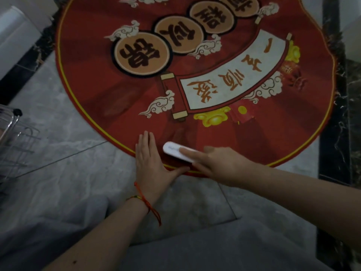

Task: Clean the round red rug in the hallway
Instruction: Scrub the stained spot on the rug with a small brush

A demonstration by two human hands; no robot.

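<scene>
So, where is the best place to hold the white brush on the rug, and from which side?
Grip the white brush across its long oval back, coming from above on the near side, as the right hand does. It lies flat on the rug, so only its top and edges are reachable.

Grey marble-patterned floor (pixel 64 184), round red rug (pixel 125 98) flat on it, wire rack (pixel 15 141) at left

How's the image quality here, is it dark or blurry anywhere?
Head view: dim overall and soft; the right hand and white brush look slightly motion-blurred; the left hand is sharper; the rug rim bows from wide-angle distortion; no strong glare.
</scene>
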